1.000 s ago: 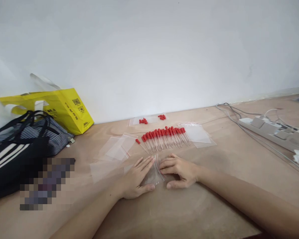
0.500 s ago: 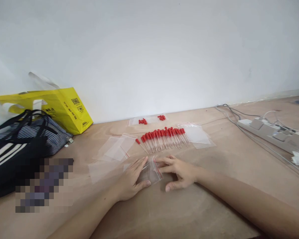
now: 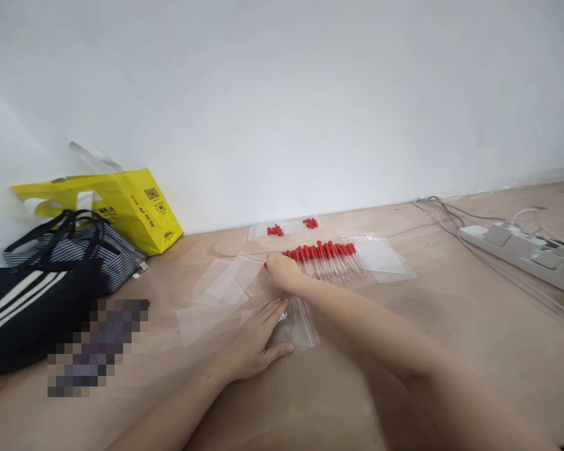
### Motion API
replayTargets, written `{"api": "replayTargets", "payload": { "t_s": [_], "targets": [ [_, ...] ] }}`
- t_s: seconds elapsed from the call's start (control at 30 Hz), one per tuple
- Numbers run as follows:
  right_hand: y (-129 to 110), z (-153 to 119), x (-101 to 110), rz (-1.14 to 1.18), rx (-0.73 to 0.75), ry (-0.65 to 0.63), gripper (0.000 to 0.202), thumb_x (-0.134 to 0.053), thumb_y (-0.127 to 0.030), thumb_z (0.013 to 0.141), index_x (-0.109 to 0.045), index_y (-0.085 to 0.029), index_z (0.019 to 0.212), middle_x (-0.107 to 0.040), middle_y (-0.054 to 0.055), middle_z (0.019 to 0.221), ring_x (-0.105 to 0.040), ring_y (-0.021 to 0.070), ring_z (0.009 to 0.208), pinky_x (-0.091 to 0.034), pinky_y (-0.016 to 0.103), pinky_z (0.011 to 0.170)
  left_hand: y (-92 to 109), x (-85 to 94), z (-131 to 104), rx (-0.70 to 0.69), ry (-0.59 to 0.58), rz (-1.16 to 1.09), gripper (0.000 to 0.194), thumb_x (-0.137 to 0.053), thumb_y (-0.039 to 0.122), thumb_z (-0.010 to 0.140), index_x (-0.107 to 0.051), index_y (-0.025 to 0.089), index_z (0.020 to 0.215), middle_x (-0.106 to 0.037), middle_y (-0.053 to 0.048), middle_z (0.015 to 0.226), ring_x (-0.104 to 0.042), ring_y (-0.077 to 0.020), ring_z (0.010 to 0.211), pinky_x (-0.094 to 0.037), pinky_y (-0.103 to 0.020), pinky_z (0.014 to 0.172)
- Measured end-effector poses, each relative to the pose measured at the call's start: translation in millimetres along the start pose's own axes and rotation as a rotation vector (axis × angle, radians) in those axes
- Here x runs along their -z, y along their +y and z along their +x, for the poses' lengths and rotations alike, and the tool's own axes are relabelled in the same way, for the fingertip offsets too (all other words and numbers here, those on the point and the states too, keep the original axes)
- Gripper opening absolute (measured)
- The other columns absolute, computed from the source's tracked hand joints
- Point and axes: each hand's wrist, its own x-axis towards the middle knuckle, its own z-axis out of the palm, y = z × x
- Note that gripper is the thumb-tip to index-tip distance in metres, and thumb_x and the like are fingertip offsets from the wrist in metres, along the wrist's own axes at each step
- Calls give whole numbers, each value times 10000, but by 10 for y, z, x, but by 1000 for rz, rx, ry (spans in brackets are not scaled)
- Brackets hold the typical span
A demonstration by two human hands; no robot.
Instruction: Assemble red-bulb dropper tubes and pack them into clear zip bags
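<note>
My left hand (image 3: pixel 258 341) lies flat, fingers spread, on a clear zip-lock bag (image 3: pixel 305 329) with a red seal line, pressing it to the table. My right hand (image 3: pixel 282 273) reaches past it to the left end of a row of glass droppers (image 3: pixel 329 260) with red rubber bulbs. Its fingers are curled around the leftmost dropper (image 3: pixel 266 265); only a bit of the red bulb shows beside the hand, and the fingertips are hidden.
More clear bags lie at the left (image 3: pixel 216 282) and right (image 3: pixel 380 257) of the row. Behind sit loose red bulbs (image 3: pixel 275 230) on a bag. A yellow bag (image 3: pixel 150 216) and striped bag (image 3: pixel 117 257) stand left; a power strip (image 3: pixel 521 250) with cables lies right.
My right hand has left the zip-lock bag's opening and moved up and forward to the leftmost dropper, closing there. My left hand stays on the bag. The view has shifted slightly.
</note>
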Motion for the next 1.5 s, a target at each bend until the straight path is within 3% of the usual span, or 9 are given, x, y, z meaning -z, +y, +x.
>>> {"api": "replayTargets", "payload": {
  "t_s": [0.17,0.3,0.4,0.5,0.67,0.9,1.17,1.37,1.5],
  "targets": [
    [-123,62,-135,-4,-13,-52,262,-376,-20,769,-493,-30,1003,-593,225,938,-592,256,878,-453,369,689,24,13,2,-24,6,-30,676,-422,493,802,-211,132,1333,-239,-137,1386,-212,-262,1269,-207,-454,1039],
    [-70,44,1,41,77,-39,358,-384,-42,757,-410,-11,1112,-568,222,988,-565,253,913,-447,370,736,49,29,3,-4,2,-36,681,-420,510,796,-219,138,1331,-255,-135,1381,-229,-261,1264,-223,-459,1030],
    [153,-79,224,123,193,48,494,-363,-103,786,-233,-26,1256,-497,192,1104,-496,207,999,-401,339,846,60,29,9,-6,8,-33,676,-422,509,796,-223,144,1329,-273,-129,1374,-244,-257,1259,-214,-461,1032],
    [530,-368,361,433,333,260,579,-347,-145,790,-109,-79,1314,-497,137,1044,-504,182,902,-398,365,837,74,27,23,1,21,-39,659,-425,495,800,-242,134,1321,-297,-131,1364,-260,-255,1252,-211,-453,1035],
    [1062,-979,237,902,127,293,584,-375,-272,820,-54,-203,1303,-455,9,821,-487,96,571,-446,280,558,105,13,99,-13,32,-34,644,-429,482,800,-257,130,1312,-323,-126,1352,-280,-244,1244,-224,-446,1031],
    [1128,-1269,101,1144,-105,439,547,-493,-414,764,-224,-222,1199,-419,-23,765,-508,100,601,-450,265,552,121,-49,215,-51,54,-40,641,-431,480,800,-250,142,1314,-330,-123,1348,-284,-239,1241,-228,-442,1029],
    [1040,-1272,-3,1212,-102,381,504,-519,-448,746,-263,-224,1118,-439,-21,765,-533,109,628,-475,286,574,133,-49,205,-42,74,-64,634,-444,474,795,-247,173,1316,-336,-111,1347,-298,-244,1234,-248,-442,1016],
    [946,-1330,-40,1203,-1,154,316,-448,-437,800,-410,-191,994,-501,6,781,-550,110,679,-471,310,679,123,-89,226,-23,83,-46,623,-428,466,805,-249,154,1314,-334,-116,1346,-285,-232,1239,-231,-434,1026],
    [990,-1352,2,1059,17,0,300,-507,-409,772,-468,-183,966,-528,8,775,-485,73,558,-436,243,549,159,-116,265,-41,106,-75,601,-425,440,814,-227,185,1322,-330,-89,1351,-282,-231,1239,-221,-437,1029]
  ]
}}
